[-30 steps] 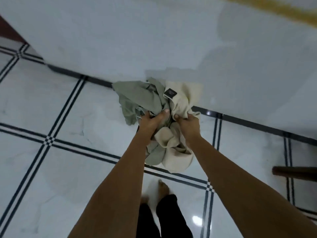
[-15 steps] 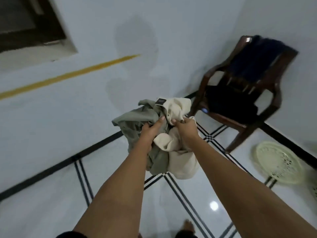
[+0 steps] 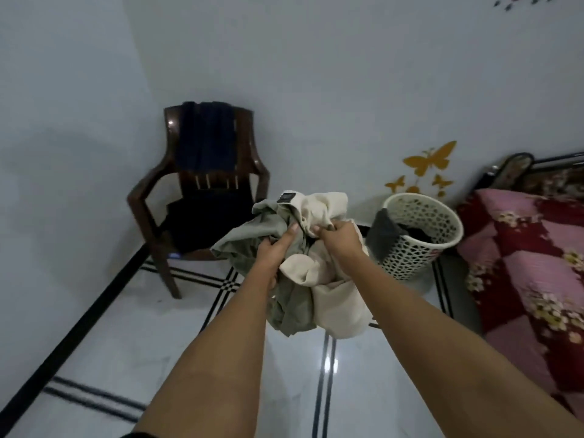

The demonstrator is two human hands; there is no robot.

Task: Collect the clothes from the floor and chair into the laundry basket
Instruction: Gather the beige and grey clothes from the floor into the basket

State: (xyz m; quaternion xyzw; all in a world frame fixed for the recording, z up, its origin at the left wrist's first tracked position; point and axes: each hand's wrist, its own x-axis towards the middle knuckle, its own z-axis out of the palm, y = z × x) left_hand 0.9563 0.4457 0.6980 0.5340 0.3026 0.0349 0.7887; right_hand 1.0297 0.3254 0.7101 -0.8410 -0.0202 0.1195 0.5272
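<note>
Both hands, left hand (image 3: 274, 250) and right hand (image 3: 339, 237), stayed clamped on the bundle of clothes (image 3: 311, 273) held in the air, view swung round to basket (image 3: 442, 213) beside chair (image 3: 151, 197), so drop-off looked next.

clothes (image 3: 303, 279): sage green, cream | basket (image 3: 410, 254): white lattice | chair (image 3: 151, 203): dark brown

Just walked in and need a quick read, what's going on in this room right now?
A person is tidying up laundry. The left hand and right hand together grip a bundle of green and cream clothes, held up off the floor. The basket stands ahead to the right, by the bed, with dark clothing already in it. Dark clothes hang on the chair.
</note>
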